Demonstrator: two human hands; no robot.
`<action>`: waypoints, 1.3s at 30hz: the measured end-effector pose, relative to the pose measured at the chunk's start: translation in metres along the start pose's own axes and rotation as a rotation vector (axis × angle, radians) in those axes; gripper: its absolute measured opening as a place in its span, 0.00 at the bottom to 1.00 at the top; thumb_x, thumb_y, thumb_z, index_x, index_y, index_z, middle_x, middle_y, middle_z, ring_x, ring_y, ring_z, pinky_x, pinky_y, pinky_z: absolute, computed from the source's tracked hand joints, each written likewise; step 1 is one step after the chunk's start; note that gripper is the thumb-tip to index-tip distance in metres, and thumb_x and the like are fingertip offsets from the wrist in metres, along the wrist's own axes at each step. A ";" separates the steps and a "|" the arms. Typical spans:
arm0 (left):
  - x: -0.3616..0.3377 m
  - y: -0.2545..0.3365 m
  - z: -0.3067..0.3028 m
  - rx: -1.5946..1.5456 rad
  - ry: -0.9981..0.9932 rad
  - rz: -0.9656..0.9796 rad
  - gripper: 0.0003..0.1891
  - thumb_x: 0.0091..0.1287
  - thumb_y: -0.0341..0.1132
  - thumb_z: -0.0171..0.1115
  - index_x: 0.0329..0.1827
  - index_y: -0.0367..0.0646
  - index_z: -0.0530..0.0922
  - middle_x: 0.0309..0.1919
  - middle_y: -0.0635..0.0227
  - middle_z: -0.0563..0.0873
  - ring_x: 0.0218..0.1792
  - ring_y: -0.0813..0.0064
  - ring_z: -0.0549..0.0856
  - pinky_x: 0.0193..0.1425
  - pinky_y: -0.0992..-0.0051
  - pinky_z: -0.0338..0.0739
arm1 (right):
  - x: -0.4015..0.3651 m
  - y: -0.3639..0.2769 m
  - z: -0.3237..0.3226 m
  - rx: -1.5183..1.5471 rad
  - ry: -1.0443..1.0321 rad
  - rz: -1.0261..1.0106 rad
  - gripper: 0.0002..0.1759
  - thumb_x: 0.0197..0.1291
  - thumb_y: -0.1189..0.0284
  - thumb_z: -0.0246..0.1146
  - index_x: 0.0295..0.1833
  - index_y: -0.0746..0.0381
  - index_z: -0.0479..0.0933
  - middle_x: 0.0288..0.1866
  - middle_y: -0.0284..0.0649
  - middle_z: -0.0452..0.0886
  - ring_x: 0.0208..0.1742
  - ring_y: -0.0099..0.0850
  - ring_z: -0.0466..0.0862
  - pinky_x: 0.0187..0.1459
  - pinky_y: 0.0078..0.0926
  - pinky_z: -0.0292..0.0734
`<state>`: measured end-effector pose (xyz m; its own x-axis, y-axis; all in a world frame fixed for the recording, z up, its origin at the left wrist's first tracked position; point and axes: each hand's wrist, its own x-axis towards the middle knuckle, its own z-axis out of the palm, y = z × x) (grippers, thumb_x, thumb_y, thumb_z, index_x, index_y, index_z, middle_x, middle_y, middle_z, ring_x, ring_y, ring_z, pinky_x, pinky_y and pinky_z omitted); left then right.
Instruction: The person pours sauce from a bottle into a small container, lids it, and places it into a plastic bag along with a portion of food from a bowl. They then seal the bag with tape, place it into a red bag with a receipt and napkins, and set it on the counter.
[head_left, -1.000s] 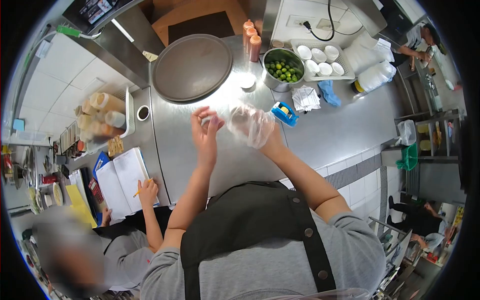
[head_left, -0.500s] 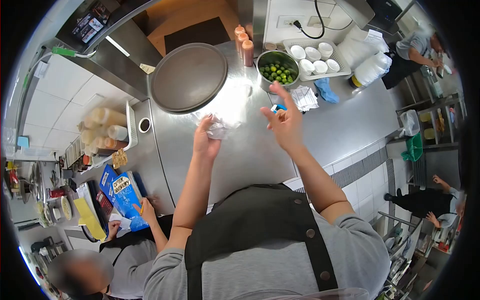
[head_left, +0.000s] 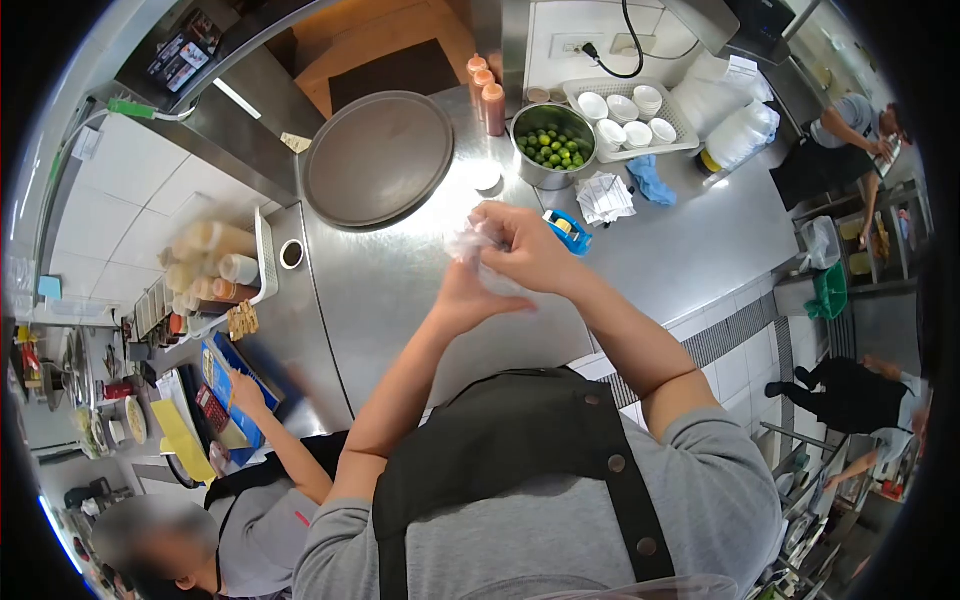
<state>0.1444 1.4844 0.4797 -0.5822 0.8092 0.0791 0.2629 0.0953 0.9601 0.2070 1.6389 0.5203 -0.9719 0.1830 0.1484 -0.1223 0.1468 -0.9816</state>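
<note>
Hands [head_left: 525, 245] closer together, at clear plastic [head_left: 466, 243]

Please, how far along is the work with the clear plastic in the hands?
No finished result shows yet. In hand: the clear plastic is bunched at the left hand, and the right hand seems to pinch it. Left, as far as I can judge: the plastic is neither smoothed out nor released.

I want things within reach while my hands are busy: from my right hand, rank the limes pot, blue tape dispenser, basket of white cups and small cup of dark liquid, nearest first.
From your right hand:
1. Blue tape dispenser, just right
2. Limes pot, beyond
3. Basket of white cups, beyond, right
4. Small cup of dark liquid, far left
</note>
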 end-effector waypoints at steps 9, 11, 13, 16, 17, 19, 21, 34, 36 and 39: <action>0.014 -0.063 -0.010 0.142 0.124 -0.251 0.06 0.71 0.30 0.61 0.41 0.35 0.83 0.23 0.61 0.81 0.24 0.73 0.78 0.30 0.69 0.71 | -0.008 -0.012 -0.029 -0.198 0.523 -0.348 0.19 0.61 0.86 0.59 0.58 0.64 0.76 0.48 0.39 0.85 0.30 0.19 0.80 0.32 0.17 0.73; 0.009 -0.071 -0.007 0.252 0.105 -0.112 0.07 0.71 0.28 0.59 0.42 0.34 0.83 0.26 0.49 0.83 0.26 0.58 0.82 0.35 0.62 0.75 | -0.025 -0.013 -0.007 -0.358 -0.057 -0.346 0.25 0.60 0.87 0.57 0.64 0.65 0.75 0.57 0.37 0.81 0.29 0.22 0.80 0.30 0.20 0.75; 0.006 -0.062 -0.009 0.363 -0.021 -0.194 0.07 0.71 0.29 0.60 0.41 0.34 0.83 0.27 0.48 0.84 0.27 0.54 0.82 0.36 0.60 0.75 | -0.036 0.008 0.008 -0.803 -0.145 -0.286 0.27 0.61 0.83 0.57 0.68 0.62 0.73 0.54 0.41 0.80 0.31 0.34 0.84 0.31 0.32 0.80; 0.001 -0.015 -0.031 0.379 -0.288 -0.150 0.08 0.71 0.31 0.63 0.39 0.33 0.82 0.25 0.50 0.83 0.27 0.55 0.82 0.35 0.60 0.75 | -0.040 0.047 -0.005 -1.071 -0.228 -0.067 0.21 0.63 0.79 0.57 0.63 0.63 0.73 0.54 0.46 0.80 0.35 0.49 0.88 0.36 0.45 0.84; -0.002 -0.005 -0.040 0.393 -0.347 -0.187 0.08 0.71 0.33 0.64 0.39 0.34 0.82 0.23 0.52 0.82 0.26 0.57 0.82 0.35 0.62 0.75 | -0.041 0.056 -0.013 -1.055 -0.277 -0.103 0.18 0.64 0.78 0.57 0.60 0.64 0.73 0.55 0.47 0.79 0.35 0.49 0.87 0.36 0.44 0.84; -0.012 0.001 -0.054 0.355 -0.408 -0.252 0.08 0.70 0.33 0.66 0.38 0.36 0.82 0.25 0.58 0.82 0.27 0.63 0.81 0.36 0.65 0.75 | -0.051 0.066 -0.020 -1.018 -0.378 -0.180 0.13 0.65 0.76 0.58 0.55 0.65 0.73 0.58 0.48 0.77 0.36 0.49 0.87 0.36 0.43 0.84; -0.023 0.001 -0.063 0.250 -0.424 -0.319 0.05 0.69 0.31 0.67 0.37 0.38 0.82 0.31 0.63 0.83 0.28 0.72 0.79 0.35 0.68 0.75 | -0.059 0.049 -0.019 -0.913 -0.401 -0.105 0.09 0.67 0.74 0.58 0.51 0.65 0.73 0.60 0.47 0.76 0.41 0.49 0.87 0.42 0.43 0.83; -0.020 0.024 -0.034 0.559 -0.301 0.138 0.06 0.63 0.22 0.68 0.38 0.31 0.79 0.42 0.62 0.84 0.41 0.65 0.86 0.53 0.68 0.81 | -0.072 0.063 -0.070 0.114 -0.328 0.305 0.14 0.75 0.71 0.56 0.57 0.61 0.83 0.42 0.36 0.85 0.48 0.23 0.80 0.56 0.26 0.75; -0.018 0.020 -0.027 0.228 -0.254 0.013 0.05 0.64 0.22 0.68 0.40 0.31 0.80 0.40 0.64 0.86 0.39 0.71 0.87 0.49 0.70 0.82 | -0.062 0.065 -0.077 0.148 -0.209 0.269 0.13 0.74 0.71 0.57 0.56 0.61 0.84 0.41 0.35 0.85 0.47 0.21 0.81 0.53 0.25 0.76; -0.010 0.008 -0.001 -0.339 0.018 -0.124 0.06 0.66 0.23 0.69 0.43 0.31 0.82 0.36 0.67 0.87 0.37 0.79 0.86 0.43 0.75 0.80 | -0.050 0.101 -0.048 0.244 0.006 0.235 0.13 0.74 0.70 0.58 0.50 0.63 0.85 0.40 0.36 0.85 0.45 0.20 0.81 0.48 0.25 0.78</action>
<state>0.1517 1.4765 0.4871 -0.6081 0.7927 -0.0418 -0.0790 -0.0081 0.9968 0.2528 1.6916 0.4199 -0.9780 0.1903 -0.0858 0.0601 -0.1369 -0.9888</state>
